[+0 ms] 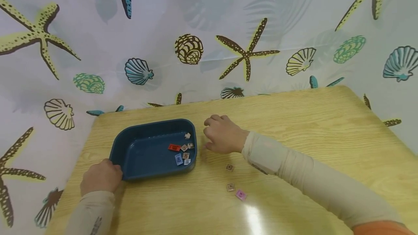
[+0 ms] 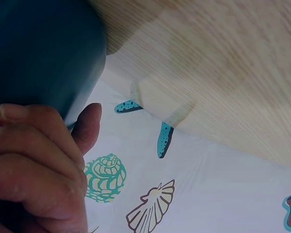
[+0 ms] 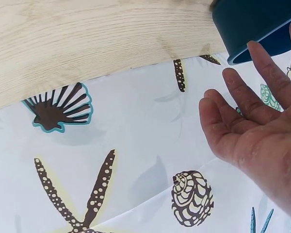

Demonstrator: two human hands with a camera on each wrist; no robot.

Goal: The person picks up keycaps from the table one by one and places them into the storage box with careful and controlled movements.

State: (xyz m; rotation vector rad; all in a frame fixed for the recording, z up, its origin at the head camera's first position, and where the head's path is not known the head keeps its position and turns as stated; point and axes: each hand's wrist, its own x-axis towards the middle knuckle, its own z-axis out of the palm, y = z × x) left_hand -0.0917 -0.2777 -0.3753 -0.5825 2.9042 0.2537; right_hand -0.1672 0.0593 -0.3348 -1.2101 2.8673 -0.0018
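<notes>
A dark blue plastic basin sits on the table's left half. My left hand grips its near left corner, with fingers over the rim; the left wrist view shows the thumb against the outer wall. Inside, at the right end, lie a red rectangular piece, a blue one and several small pale square pieces. Just right of the basin hovers my right hand, its fingers loosely bent and holding nothing. Nearer me lie two small brown squares and a pink piece.
The light wooden table reaches back to a white cloth printed with shells and starfish. Its far edge runs behind the basin, and the cloth hangs along the left side too.
</notes>
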